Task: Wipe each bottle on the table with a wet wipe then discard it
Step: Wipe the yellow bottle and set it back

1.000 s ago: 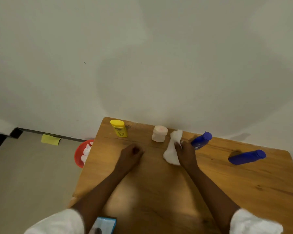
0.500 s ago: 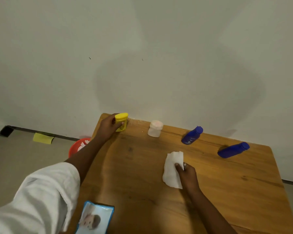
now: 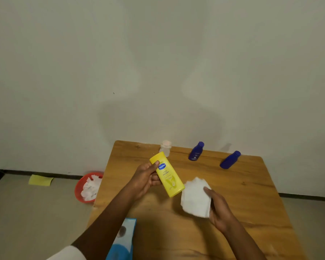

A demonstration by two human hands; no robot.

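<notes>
My left hand [image 3: 145, 180] grips a yellow lotion bottle [image 3: 167, 174], held tilted above the wooden table [image 3: 251, 194] with its label facing me. My right hand [image 3: 219, 209] holds a white wet wipe [image 3: 194, 197] just right of the bottle's lower end, close to it but apart. A small pale jar [image 3: 165, 148] stands at the table's back edge. Two dark blue bottles stand behind: one [image 3: 196, 151] in the middle back, the other [image 3: 230, 159] to its right.
A red bowl [image 3: 79, 192] holding crumpled white wipes sits on the floor left of the table. A blue wipes pack [image 3: 122, 241] lies at the table's near left edge, partly behind my left arm. A yellow slip [image 3: 40, 180] lies on the floor by the wall.
My left hand reached the yellow bottle at the back left corner, lifted it and brought it toward the table's middle. My right hand raised the wipe beside it.
</notes>
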